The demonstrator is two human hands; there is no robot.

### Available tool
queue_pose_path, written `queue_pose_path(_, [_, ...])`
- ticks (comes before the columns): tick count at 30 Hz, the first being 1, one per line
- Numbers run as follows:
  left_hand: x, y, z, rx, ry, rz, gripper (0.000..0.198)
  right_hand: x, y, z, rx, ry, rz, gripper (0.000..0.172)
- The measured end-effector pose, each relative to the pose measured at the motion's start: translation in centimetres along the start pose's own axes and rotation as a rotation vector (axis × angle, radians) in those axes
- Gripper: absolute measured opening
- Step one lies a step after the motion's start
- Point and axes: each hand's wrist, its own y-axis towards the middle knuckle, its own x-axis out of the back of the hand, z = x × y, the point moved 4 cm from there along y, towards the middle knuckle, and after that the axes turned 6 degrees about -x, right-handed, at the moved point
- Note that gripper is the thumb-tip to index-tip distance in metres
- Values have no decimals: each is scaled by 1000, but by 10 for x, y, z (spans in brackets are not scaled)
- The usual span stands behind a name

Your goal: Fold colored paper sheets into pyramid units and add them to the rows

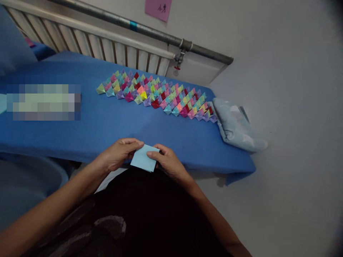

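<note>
- One pale blue paper sheet [144, 158], apparently flat and not yet shaped, sits at the near edge of the blue bed [107, 121].
- Left hand [118, 154] pinches its left corner and right hand [167, 162] its right edge, with both forearms angled inward.
- Dozens of folded paper shapes [158, 94] lie in finished rows farther back.

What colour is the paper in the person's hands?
Pale blue. The paper shows clearly in the head view, pinched between the left hand and right hand.

free: bare blue bed [107, 125] front strip | blocked: paper shapes [158, 94] behind, pillow [235, 125] right
</note>
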Motion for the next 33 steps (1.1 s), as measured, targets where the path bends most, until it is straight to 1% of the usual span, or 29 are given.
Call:
queue_pose_path(2, [-1, 0, 0, 4, -10, -7, 27, -1, 1, -4, -30, 50, 12, 31])
queue_pose_path(5, [-1, 0, 1, -8, 25, -31, 29, 0, 3, -6, -15, 66, -43, 30])
queue_pose_path(8, [1, 0, 0, -53, 91, -43, 33, 1, 2, -6, 7, 60, -75, 30])
queue_pose_path(11, [3, 1, -2, -98, 88, -43, 35, 0, -1, -5, -29, 9, -33, 29])
queue_pose_path(14, [3, 2, -1, -97, 45, -55, 37, -3, -5, -7, -81, -9, 6, 27])
queue_pose_path(18, [-1, 0, 2, -103, 42, -97, 38, -3, -5, -8, -64, 16, -32, 24])
queue_pose_path(21, [-7, -4, 6, -64, 116, -38, 31, -2, -4, -9, -39, 15, -81, 24])
queue_pose_path(23, [-9, -6, 8, -36, 134, -4, 29, 0, -3, -10, -31, 10, -102, 25])
queue_pose_path(28, [-8, -7, 7, -48, 140, 49, 22, 2, -4, -12, -34, 7, -53, 28])
queue_pose_path(31, [-9, -8, 6, -22, 179, 106, 20, 7, -7, -5, 45, 37, -81, 27])
queue_pose_path(33, [-11, -9, 5, -5, 206, 153, 19, 11, -7, 1, 99, -11, -107, 24])
